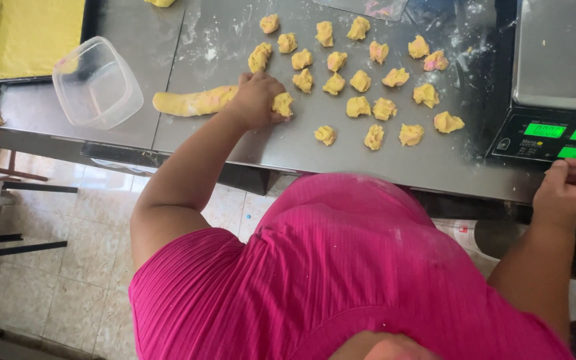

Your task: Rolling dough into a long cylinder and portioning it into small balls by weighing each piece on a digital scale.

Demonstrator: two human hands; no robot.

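Observation:
My left hand [256,99] rests on the steel table [315,150], fingers closed around a small yellow dough piece [283,104]. Just left of that hand lies a long roll of yellow dough [191,102]. Several torn dough pieces [359,81] are spread in loose rows to the right, a few with pink streaks [436,61]. My right hand [571,190] sits at the table's front edge beside a digital scale [555,80], fingers curled, holding nothing that I can see.
A clear plastic tub [96,83] stands tilted at the left. Behind it a dark baking tray [31,33] holds a flat yellow dough sheet. Flour dusts the table's back. Tiled floor and a metal frame [8,193] lie below at left.

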